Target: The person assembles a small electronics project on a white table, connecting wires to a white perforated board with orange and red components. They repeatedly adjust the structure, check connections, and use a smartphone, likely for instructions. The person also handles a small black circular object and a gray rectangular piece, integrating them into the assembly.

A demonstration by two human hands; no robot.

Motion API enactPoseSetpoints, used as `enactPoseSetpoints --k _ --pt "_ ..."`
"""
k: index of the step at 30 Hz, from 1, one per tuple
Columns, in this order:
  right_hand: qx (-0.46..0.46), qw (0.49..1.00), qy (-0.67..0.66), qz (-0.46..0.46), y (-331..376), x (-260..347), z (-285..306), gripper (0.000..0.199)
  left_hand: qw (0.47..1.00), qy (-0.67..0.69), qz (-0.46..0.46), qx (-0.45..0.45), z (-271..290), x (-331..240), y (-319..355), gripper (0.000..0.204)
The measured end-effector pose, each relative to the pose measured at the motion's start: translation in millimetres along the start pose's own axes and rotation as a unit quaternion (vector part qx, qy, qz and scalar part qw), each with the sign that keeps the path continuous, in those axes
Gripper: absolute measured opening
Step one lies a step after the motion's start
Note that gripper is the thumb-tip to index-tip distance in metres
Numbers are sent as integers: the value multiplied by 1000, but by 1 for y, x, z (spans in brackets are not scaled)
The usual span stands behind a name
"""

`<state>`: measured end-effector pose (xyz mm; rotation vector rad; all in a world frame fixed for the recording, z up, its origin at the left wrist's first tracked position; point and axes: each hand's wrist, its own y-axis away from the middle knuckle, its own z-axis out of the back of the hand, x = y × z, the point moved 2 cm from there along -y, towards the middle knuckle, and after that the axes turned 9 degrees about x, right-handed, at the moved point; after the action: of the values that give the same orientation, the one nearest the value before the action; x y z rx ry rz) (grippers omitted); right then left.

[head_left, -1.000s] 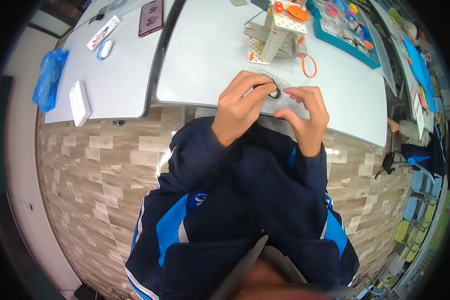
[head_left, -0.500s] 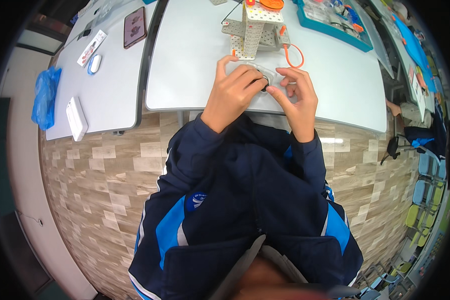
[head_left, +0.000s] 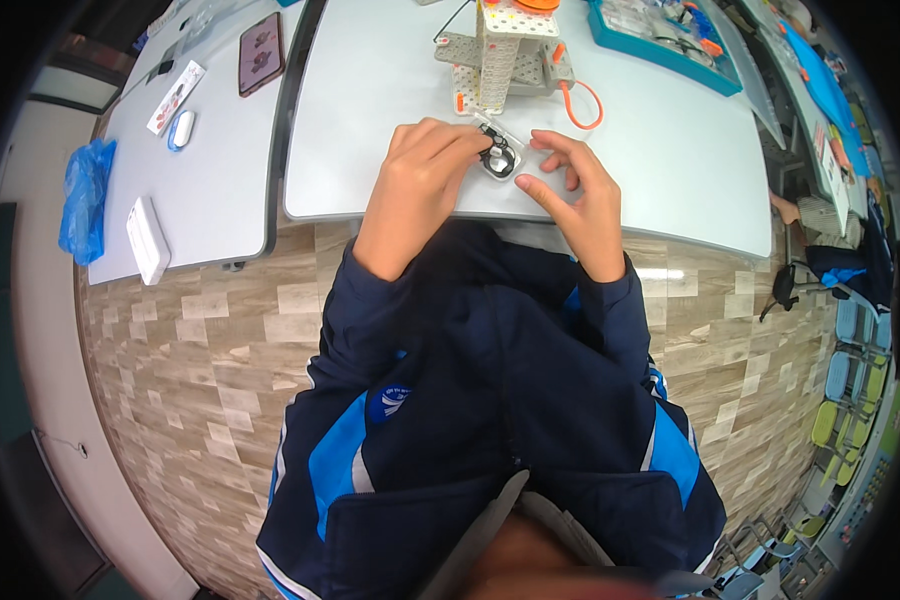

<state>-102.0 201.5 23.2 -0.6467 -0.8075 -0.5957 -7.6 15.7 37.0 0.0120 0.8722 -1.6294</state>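
On the white table in front of me lies a small clear plastic box (head_left: 511, 174) with black, ring-shaped pieces (head_left: 499, 157) in it; whether they are coiled cord or rubber rings I cannot tell. My left hand (head_left: 425, 170) reaches over the box's left side, its fingertips pinched at one black piece. To the right of the box is my right hand (head_left: 578, 195), thumb and fingers apart, holding nothing. Just beyond the box stands a model built of perforated grey plates (head_left: 500, 72), with orange pegs and an orange cable (head_left: 598, 108) looping from its right side.
A teal case (head_left: 660, 55) of parts is at the far right. A second table on the left bears a phone (head_left: 261, 55), a printed card (head_left: 176, 97), a small white oval device (head_left: 181, 130), a white box (head_left: 148, 240) and a blue plastic bag (head_left: 87, 200).
My left hand has drawn back to the left, uncovering the clear box and the black rings. My right hand has shifted slightly left, still spread.
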Motion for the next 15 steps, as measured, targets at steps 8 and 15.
enactPoseSetpoints --k 8,15 --pt "10 1000 18 3 1 0 0 44 988 -148 -30 -33 1 -6 -11 30" --pt "4 1000 10 5 0 2 -3 47 998 -33 -50 -18 -7 -2 -6 28"
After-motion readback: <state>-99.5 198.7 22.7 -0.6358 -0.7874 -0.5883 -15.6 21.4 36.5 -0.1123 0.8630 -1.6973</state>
